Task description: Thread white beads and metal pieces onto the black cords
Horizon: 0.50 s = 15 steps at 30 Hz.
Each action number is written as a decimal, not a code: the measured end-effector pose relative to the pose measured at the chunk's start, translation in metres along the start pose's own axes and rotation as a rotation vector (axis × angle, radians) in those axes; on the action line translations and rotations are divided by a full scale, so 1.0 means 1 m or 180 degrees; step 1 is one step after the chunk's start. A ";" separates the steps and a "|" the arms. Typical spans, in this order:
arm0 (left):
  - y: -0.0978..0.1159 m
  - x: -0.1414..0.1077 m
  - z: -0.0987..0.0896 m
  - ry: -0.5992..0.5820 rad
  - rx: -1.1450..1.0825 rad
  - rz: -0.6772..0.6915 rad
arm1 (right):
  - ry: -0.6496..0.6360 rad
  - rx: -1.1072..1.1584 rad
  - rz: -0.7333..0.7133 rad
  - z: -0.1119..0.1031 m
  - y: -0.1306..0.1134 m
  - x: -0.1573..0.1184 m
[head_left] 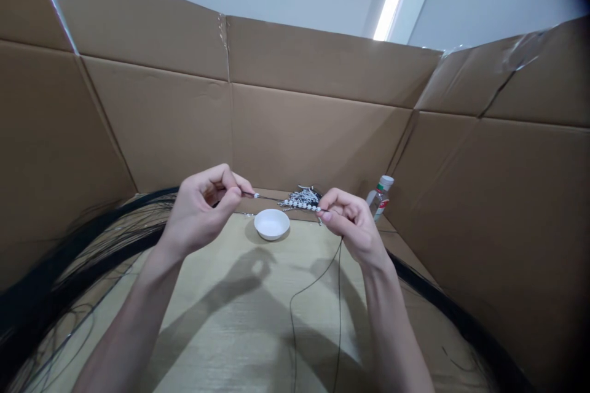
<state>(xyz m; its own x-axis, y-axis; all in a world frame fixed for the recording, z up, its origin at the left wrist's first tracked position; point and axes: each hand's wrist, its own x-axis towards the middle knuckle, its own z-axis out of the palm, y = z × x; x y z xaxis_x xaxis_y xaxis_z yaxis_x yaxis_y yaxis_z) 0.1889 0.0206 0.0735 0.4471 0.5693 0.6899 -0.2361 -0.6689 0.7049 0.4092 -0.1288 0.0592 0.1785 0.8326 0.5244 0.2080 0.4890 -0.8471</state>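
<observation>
A dark cord (270,198) is stretched between my two hands above a pale table. My left hand (207,206) pinches its left end, with one small white bead (256,195) just past the fingertips. Several white beads (302,204) sit in a row on the cord beside my right hand (348,221), whose thumb and fingers close on the cord at the row's right end. Two loose strands (340,295) hang from my right hand. A white bowl (271,225) stands below the stretched cord.
Behind the beads lies a pile of black-and-white beaded strands (304,194). A clear bottle with a white cap (380,198) stands at the back right. Cardboard walls (318,135) surround the table (221,344). Long black strands (83,258) spread at the left, and more run along the right.
</observation>
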 end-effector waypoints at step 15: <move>0.000 0.000 -0.012 -0.0333 -0.0081 0.0269 | -0.0263 -0.0276 -0.0031 0.007 -0.015 -0.005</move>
<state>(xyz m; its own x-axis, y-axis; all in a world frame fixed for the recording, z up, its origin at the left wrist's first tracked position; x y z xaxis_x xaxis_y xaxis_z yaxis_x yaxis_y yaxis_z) 0.1783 0.0265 0.0756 0.5120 0.4576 0.7270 -0.2980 -0.6991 0.6500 0.3990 -0.1380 0.0686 0.0969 0.8483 0.5206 0.2925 0.4757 -0.8296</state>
